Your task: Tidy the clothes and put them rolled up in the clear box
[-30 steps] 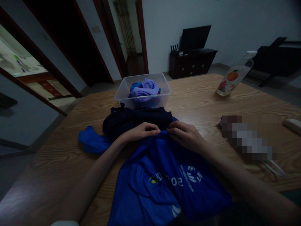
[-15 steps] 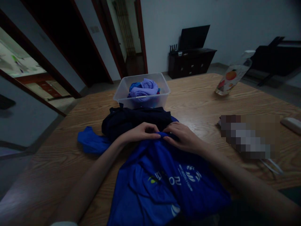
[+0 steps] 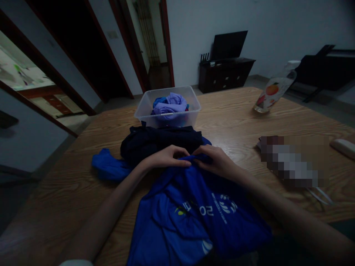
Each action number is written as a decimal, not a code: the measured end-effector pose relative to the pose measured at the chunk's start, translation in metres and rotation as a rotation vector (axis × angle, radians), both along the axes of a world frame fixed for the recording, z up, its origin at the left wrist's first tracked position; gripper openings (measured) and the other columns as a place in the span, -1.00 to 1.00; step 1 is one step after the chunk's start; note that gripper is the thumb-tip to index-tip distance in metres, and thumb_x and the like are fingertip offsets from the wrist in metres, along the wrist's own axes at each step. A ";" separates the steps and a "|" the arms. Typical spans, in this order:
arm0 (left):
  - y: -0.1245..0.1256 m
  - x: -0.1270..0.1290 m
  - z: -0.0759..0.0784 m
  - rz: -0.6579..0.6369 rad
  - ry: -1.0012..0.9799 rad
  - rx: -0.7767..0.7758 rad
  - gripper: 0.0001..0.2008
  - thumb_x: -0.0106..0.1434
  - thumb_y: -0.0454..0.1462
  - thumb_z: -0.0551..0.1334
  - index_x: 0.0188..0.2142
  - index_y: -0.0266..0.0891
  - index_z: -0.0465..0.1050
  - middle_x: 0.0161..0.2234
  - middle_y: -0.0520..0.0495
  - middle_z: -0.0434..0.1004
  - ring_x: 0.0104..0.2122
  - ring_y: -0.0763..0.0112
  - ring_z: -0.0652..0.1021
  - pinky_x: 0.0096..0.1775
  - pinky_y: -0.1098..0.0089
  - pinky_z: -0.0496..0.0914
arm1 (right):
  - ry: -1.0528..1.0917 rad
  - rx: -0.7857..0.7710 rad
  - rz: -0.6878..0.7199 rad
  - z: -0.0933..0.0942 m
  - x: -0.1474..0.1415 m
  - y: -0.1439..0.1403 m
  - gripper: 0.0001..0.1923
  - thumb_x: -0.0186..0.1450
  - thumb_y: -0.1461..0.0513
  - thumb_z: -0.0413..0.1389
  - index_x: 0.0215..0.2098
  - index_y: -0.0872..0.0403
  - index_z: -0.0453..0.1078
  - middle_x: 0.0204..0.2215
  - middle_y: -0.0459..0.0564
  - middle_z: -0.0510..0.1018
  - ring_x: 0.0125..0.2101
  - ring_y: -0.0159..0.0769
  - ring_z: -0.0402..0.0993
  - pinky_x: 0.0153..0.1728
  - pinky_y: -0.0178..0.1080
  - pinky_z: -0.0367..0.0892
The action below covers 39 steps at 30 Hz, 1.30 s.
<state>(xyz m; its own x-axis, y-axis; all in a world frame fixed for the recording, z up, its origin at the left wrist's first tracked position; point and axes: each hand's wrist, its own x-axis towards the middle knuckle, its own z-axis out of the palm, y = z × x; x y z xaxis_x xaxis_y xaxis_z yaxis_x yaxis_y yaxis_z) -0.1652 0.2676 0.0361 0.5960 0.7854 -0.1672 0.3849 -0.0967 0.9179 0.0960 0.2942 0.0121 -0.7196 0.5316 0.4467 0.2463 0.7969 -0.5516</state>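
One blue garment (image 3: 177,225), near side of the bench (image 3: 230,122), bottom end running out of view. Thin, slightly shiny fabric, rumpled; creases fan down from the bunched top edge. Left part reads a bit lighter than the right. Prints: white round logo with small lettering beside it, big white characters partly lost in folds, yellow-green spot, another white mark lower down. Left hand (image 3: 168,157) nearly closed, thumb and fingers pinching the top edge; right hand (image 3: 215,160) same, just beside it, on a raised fold. Dark bundle (image 3: 161,139) just behind, then clear bin (image 3: 142,105) with purple cloth (image 3: 172,105) inside.
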 end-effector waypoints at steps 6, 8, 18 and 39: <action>0.001 -0.002 0.004 -0.013 0.008 0.011 -0.56 0.38 0.06 0.29 -0.11 -0.28 0.64 -0.23 -0.01 0.62 -0.23 0.36 0.54 -0.14 0.43 0.35 | 0.050 0.131 0.004 -0.005 -0.001 -0.001 -0.87 0.47 0.26 0.15 -0.02 0.00 0.42 -0.19 0.01 0.60 -0.19 -0.19 0.55 -0.17 -0.18 0.38; 0.002 -0.002 0.003 -0.012 -0.008 0.001 -0.56 0.37 0.07 0.30 -0.14 -0.29 0.63 -0.27 0.00 0.59 -0.27 0.39 0.51 -0.17 0.44 0.33 | 0.048 0.187 0.006 -0.006 0.000 0.000 -0.87 0.48 0.26 0.15 -0.01 0.01 0.41 -0.19 0.02 0.60 -0.19 -0.18 0.55 -0.17 -0.17 0.39; 0.000 0.001 -0.004 0.022 -0.056 -0.024 -0.59 0.28 0.05 0.39 -0.24 -0.29 0.51 -0.34 0.05 0.47 -0.32 0.46 0.43 -0.26 0.47 0.28 | -0.039 0.207 0.063 -0.003 0.000 0.000 -0.85 0.45 0.26 0.16 -0.02 0.02 0.35 -0.12 0.08 0.56 -0.13 -0.12 0.51 -0.14 -0.12 0.39; 0.002 0.002 -0.007 0.091 -0.010 -0.006 -0.52 0.27 0.08 0.38 -0.11 -0.30 0.58 -0.31 -0.04 0.58 -0.36 0.43 0.51 -0.32 0.47 0.31 | 0.030 -0.053 0.025 -0.005 -0.001 0.002 -0.93 0.41 0.26 0.22 -0.14 0.01 0.43 -0.22 -0.06 0.64 -0.26 -0.26 0.60 -0.25 -0.29 0.40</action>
<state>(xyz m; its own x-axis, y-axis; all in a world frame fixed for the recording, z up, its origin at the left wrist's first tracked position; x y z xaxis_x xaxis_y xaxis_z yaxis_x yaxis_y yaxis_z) -0.1636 0.2696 0.0288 0.5243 0.8352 -0.1660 0.3823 -0.0566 0.9223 0.0954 0.2963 0.0069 -0.7193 0.5374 0.4402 0.2094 0.7719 -0.6003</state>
